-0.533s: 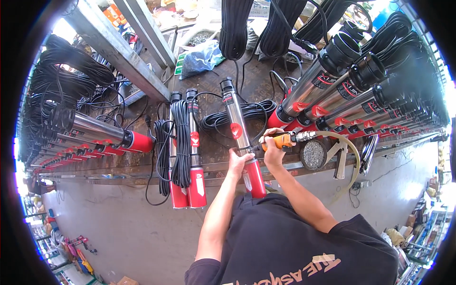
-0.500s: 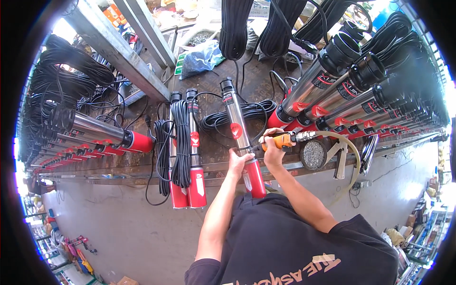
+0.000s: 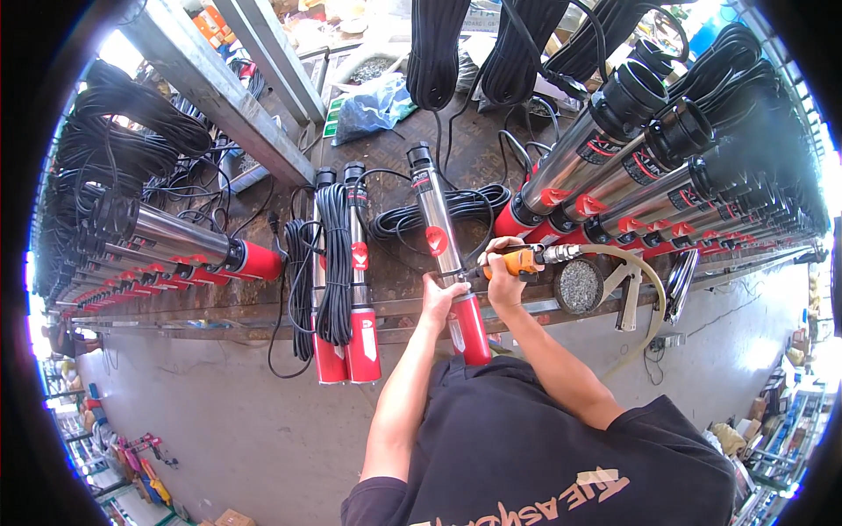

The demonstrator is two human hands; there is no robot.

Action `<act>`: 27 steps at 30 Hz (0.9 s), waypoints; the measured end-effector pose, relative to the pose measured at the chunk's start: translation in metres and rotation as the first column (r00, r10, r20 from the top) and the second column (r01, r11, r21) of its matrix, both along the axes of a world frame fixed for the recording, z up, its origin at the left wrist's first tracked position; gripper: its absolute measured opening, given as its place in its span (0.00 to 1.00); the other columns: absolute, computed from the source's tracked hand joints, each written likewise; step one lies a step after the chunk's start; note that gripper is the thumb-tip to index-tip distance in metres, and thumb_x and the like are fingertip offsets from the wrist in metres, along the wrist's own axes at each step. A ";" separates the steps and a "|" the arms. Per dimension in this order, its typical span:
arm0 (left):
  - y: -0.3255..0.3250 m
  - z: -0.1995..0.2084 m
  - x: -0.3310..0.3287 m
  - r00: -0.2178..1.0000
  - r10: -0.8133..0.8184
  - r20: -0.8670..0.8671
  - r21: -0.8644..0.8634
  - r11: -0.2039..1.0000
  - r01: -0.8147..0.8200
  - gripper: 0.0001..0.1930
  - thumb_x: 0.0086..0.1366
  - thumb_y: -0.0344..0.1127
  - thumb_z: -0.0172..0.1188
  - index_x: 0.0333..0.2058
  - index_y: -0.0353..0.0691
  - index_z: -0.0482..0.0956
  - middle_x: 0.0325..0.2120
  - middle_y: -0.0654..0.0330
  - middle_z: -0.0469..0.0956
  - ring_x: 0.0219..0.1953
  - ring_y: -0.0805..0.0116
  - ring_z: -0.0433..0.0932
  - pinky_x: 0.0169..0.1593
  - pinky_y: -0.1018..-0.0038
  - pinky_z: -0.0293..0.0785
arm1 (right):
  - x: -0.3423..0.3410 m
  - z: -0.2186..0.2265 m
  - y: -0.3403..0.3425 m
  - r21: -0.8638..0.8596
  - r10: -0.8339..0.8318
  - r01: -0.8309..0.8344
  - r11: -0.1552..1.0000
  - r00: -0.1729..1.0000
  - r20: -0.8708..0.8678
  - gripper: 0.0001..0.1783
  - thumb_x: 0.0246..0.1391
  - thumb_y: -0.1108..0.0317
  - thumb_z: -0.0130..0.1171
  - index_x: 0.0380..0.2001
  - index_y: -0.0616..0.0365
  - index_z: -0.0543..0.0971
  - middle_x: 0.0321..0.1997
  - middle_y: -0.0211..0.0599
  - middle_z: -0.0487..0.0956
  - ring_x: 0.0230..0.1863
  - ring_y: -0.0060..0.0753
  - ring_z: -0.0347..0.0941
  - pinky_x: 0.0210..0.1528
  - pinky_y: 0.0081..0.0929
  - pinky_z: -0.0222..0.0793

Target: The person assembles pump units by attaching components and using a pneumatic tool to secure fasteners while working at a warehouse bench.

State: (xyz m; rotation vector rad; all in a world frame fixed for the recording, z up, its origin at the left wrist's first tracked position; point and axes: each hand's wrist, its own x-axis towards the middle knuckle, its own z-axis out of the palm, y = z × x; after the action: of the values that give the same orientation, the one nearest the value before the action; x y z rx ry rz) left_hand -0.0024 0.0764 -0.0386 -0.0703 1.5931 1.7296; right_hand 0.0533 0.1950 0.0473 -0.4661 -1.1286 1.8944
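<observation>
A submersible pump [image 3: 445, 254], a slim steel tube with a black top and a red lower end, lies on the bench with the red end reaching over the edge toward my body. My left hand [image 3: 438, 302] is wrapped round it where steel meets red. Closed on an orange air screwdriver [image 3: 524, 261], my right hand [image 3: 503, 279] is just right of the pump. The tool's front end points at the pump's side by my left hand; the exact contact is too small to make out. A pale air hose [image 3: 645, 272] runs from its rear fitting.
Two similar pumps with bundled black cable [image 3: 334, 263] lie to the left. Rows of pumps [image 3: 561, 188] line both sides of the bench. A round dish of small metal parts [image 3: 579, 287] sits right of the tool. Further back are a steel post [image 3: 215, 88] and a blue plastic bag [image 3: 373, 110].
</observation>
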 end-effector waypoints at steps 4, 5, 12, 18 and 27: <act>0.001 -0.004 0.001 1.000 0.009 0.002 0.016 1.000 -0.009 0.41 0.46 0.32 0.75 0.56 0.32 0.59 0.45 0.51 0.73 0.43 0.63 0.78 0.47 0.66 0.79 | -0.001 -0.004 0.000 -0.010 0.003 -0.003 1.000 1.000 0.018 0.18 0.50 0.87 0.51 0.42 0.56 0.69 0.36 0.32 0.74 0.33 0.24 0.73 0.37 0.24 0.73; 0.001 -0.005 0.001 1.000 0.012 -0.001 0.021 1.000 -0.012 0.41 0.46 0.32 0.75 0.56 0.32 0.59 0.45 0.51 0.73 0.43 0.63 0.78 0.47 0.66 0.79 | 0.001 -0.004 -0.001 -0.005 0.004 -0.004 1.000 1.000 0.022 0.18 0.50 0.87 0.51 0.42 0.56 0.69 0.36 0.32 0.74 0.33 0.24 0.73 0.37 0.24 0.74; 0.001 0.000 0.001 1.000 0.009 -0.002 -0.005 1.000 -0.009 0.42 0.46 0.32 0.75 0.56 0.32 0.59 0.45 0.51 0.74 0.44 0.63 0.78 0.48 0.66 0.79 | 0.002 0.002 0.000 0.046 0.017 -0.018 0.999 0.999 0.028 0.18 0.50 0.88 0.51 0.42 0.55 0.68 0.37 0.32 0.73 0.34 0.24 0.73 0.39 0.24 0.74; 0.001 0.002 0.000 1.000 0.004 0.012 0.003 1.000 -0.004 0.43 0.46 0.32 0.75 0.57 0.32 0.58 0.45 0.51 0.73 0.44 0.62 0.78 0.48 0.66 0.80 | -0.001 0.005 0.000 0.039 0.008 -0.009 0.999 1.000 0.022 0.18 0.50 0.88 0.51 0.42 0.55 0.68 0.37 0.32 0.73 0.34 0.25 0.73 0.39 0.25 0.74; 0.002 0.005 0.001 1.000 0.004 -0.015 -0.017 1.000 -0.004 0.42 0.46 0.32 0.75 0.56 0.31 0.59 0.44 0.51 0.73 0.43 0.62 0.78 0.47 0.67 0.80 | 0.000 0.005 0.001 0.063 0.032 -0.032 0.998 0.999 -0.005 0.18 0.50 0.87 0.52 0.43 0.56 0.68 0.38 0.32 0.73 0.36 0.23 0.73 0.40 0.24 0.74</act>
State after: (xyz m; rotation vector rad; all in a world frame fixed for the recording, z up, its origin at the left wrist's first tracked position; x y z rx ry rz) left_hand -0.0017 0.0785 -0.0334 -0.0698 1.6198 1.7234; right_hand 0.0537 0.1958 0.0522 -0.4090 -1.1944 1.8805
